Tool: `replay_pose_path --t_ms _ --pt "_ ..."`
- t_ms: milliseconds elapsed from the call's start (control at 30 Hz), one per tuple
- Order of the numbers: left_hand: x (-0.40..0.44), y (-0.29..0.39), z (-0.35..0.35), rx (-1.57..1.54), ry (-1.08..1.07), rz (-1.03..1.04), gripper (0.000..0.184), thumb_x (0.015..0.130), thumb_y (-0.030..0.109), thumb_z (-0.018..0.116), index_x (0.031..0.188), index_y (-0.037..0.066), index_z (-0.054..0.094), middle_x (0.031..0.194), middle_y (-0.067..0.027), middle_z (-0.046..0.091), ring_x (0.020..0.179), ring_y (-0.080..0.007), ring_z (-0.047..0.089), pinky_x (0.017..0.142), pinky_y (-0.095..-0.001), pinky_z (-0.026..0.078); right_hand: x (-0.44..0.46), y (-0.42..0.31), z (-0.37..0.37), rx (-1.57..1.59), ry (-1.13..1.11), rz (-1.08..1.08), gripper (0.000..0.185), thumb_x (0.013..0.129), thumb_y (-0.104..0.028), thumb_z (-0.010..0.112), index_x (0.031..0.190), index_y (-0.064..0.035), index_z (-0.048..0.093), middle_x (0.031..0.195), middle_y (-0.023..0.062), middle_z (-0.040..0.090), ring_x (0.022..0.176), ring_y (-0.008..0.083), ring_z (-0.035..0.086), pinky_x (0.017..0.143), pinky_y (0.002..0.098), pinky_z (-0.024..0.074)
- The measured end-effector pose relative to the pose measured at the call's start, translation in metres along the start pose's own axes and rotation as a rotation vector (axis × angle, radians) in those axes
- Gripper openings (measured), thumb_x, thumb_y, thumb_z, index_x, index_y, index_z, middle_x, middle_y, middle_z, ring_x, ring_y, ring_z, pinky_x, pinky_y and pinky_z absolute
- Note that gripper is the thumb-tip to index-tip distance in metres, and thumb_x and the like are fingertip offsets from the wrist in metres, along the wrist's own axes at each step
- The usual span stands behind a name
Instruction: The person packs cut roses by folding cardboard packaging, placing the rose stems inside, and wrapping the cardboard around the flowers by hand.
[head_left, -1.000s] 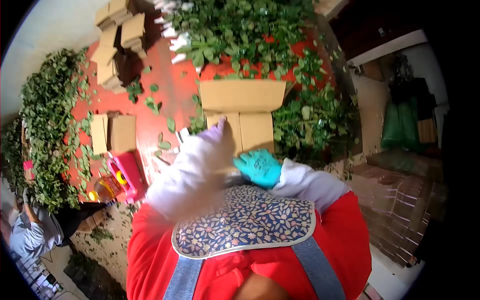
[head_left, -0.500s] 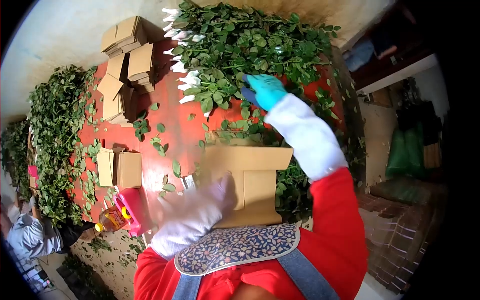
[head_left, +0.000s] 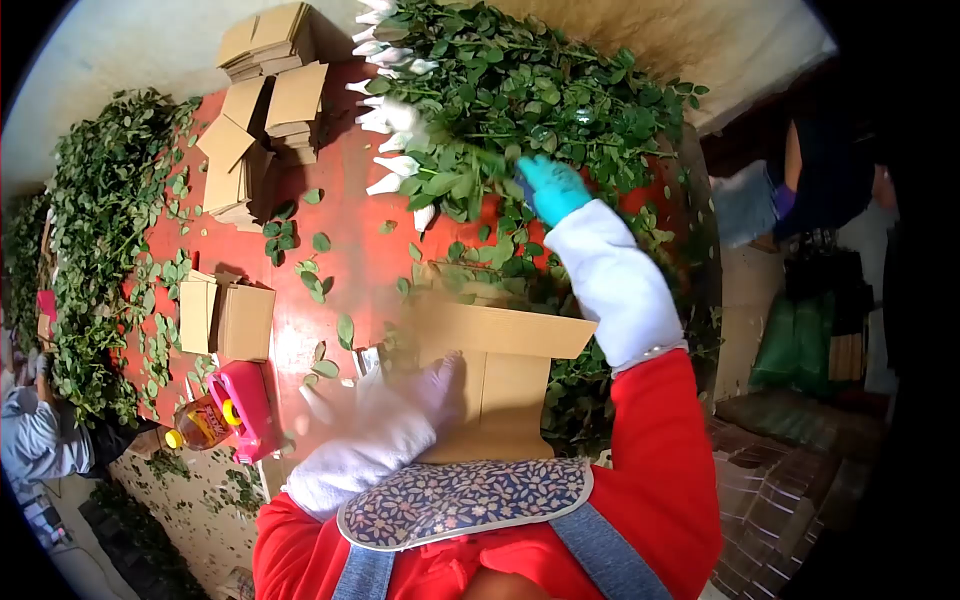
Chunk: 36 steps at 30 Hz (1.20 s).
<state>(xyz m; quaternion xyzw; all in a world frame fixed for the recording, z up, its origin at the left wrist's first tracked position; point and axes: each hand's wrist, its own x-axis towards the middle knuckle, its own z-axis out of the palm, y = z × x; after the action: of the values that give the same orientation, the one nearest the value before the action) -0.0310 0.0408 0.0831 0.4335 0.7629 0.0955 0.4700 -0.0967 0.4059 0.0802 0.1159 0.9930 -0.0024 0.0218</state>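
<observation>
My right hand (head_left: pixel 553 190), in a teal and dark blue glove, is closed on a leafy green stem at the near edge of the pile of stems (head_left: pixel 540 90). A blurred white-wrapped flower head (head_left: pixel 400 116) lies in line with that stem. White wrapped heads (head_left: pixel 392 174) line the pile's left side. My left hand (head_left: pixel 438 385), in a pale purple glove, rests at the left part of an opened cardboard piece (head_left: pixel 515 385) in front of my apron; its fingers are blurred.
Folded cardboard stacks (head_left: pixel 232 170) and a smaller one (head_left: pixel 246 318) stand on the red table (head_left: pixel 370 230). A pink container (head_left: pixel 243 408) and an amber bottle (head_left: pixel 203 424) are at the near left. More stems (head_left: pixel 95 250) lie left. Co-workers' arms show at left and right edges.
My right hand left the cardboard, reached forward to the stem pile and closed on a stem. My left hand stays by the cardboard. The view shifted, and a person came further in at right.
</observation>
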Motion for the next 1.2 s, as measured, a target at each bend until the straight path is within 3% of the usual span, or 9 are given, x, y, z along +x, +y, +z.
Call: replay_pose_path --t_ms 167,267,433,700,767,800,867,1000,1200 --pt "0.000 0.001 -0.001 0.083 0.049 0.016 0.096 0.078 0.042 0.070 0.148 0.006 0.015 0.131 -0.0239 0.048 0.105 -0.0372 0.058 0.085 -0.0403 0.050 -0.017 -0.009 0.074 0.065 -0.069 0.006 0.042 0.080 -0.041 0.067 0.110 -0.0123 0.060 0.103 0.0155 0.064 0.097 0.0324 0.063 0.082 0.0451 0.0487" --pt "-0.003 0.011 -0.014 0.085 0.030 0.022 0.100 0.074 0.041 0.074 0.147 0.004 0.017 0.129 -0.0249 0.050 0.102 -0.0380 0.060 0.087 -0.0409 0.050 -0.001 -0.003 0.092 -0.090 -0.198 0.176 0.022 0.083 -0.028 0.059 0.095 -0.0123 0.068 0.077 0.0122 0.067 0.082 0.0325 0.067 0.069 0.0465 0.0537" --pt "-0.002 0.008 0.000 0.015 0.198 0.098 0.078 0.069 0.038 0.078 0.129 0.007 0.039 0.113 -0.0216 0.056 0.101 -0.0376 0.059 0.085 -0.0411 0.050 -0.004 0.003 0.066 0.074 -0.230 0.299 0.028 0.086 -0.028 0.055 0.111 -0.0181 0.062 0.108 0.0118 0.064 0.099 0.0311 0.063 0.084 0.0464 0.0496" --pt "-0.020 0.008 -0.006 0.040 0.308 0.256 0.061 0.073 0.030 0.075 0.119 0.004 0.045 0.108 -0.0198 0.056 0.096 -0.0397 0.057 0.081 -0.0418 0.049 -0.137 -0.025 -0.145 0.464 0.616 -0.312 0.044 0.075 0.007 0.057 0.118 -0.0027 0.059 0.096 0.0172 0.064 0.087 0.0327 0.064 0.074 0.0396 0.0509" --pt "-0.010 0.008 -0.009 -0.047 0.157 0.002 0.051 0.081 0.028 0.067 0.123 0.006 0.047 0.108 -0.0180 0.058 0.095 -0.0385 0.058 0.080 -0.0409 0.050 -0.200 -0.074 -0.197 0.472 0.543 -0.299 0.050 0.072 0.012 0.054 0.120 0.0004 0.058 0.105 0.0160 0.065 0.093 0.0296 0.064 0.079 0.0353 0.0517" --pt "-0.007 0.000 -0.007 -0.084 0.154 -0.031 0.051 0.081 0.028 0.067 0.123 0.006 0.047 0.108 -0.0180 0.058 0.095 -0.0385 0.058 0.080 -0.0409 0.050 -0.225 -0.093 -0.205 0.883 0.433 0.085 0.053 0.066 0.004 0.050 0.119 0.0068 0.058 0.109 0.0203 0.064 0.102 0.0307 0.062 0.091 0.0375 0.0472" --pt "-0.006 -0.020 0.002 -0.466 0.171 0.355 0.045 0.084 0.024 0.064 0.123 0.006 0.052 0.095 -0.0118 0.062 0.080 -0.0284 0.060 0.074 -0.0344 0.051 -0.261 -0.055 -0.147 0.944 0.020 -0.014 0.047 0.072 0.002 0.056 0.119 0.0034 0.058 0.105 0.0174 0.064 0.094 0.0283 0.063 0.084 0.0367 0.0488" --pt "0.000 -0.052 0.017 -0.703 0.166 0.257 0.035 0.084 0.009 0.062 0.119 0.011 0.061 0.095 -0.0027 0.062 0.078 -0.0096 0.055 0.076 -0.0225 0.048 -0.300 -0.042 -0.035 0.712 -0.433 -0.268 0.037 0.083 -0.001 0.064 0.120 0.0000 0.058 0.096 0.0162 0.065 0.084 0.0271 0.064 0.075 0.0360 0.0514" --pt "0.015 -0.070 0.018 -0.815 0.099 0.377 0.037 0.086 -0.001 0.062 0.121 0.010 0.060 0.100 -0.0037 0.064 0.091 -0.0133 0.059 0.083 -0.0277 0.049 -0.310 -0.033 0.018 1.079 -0.794 -0.120 0.027 0.088 0.002 0.054 0.115 0.0023 0.057 0.109 0.0117 0.065 0.093 0.0188 0.060 0.081 0.0317 0.0492"
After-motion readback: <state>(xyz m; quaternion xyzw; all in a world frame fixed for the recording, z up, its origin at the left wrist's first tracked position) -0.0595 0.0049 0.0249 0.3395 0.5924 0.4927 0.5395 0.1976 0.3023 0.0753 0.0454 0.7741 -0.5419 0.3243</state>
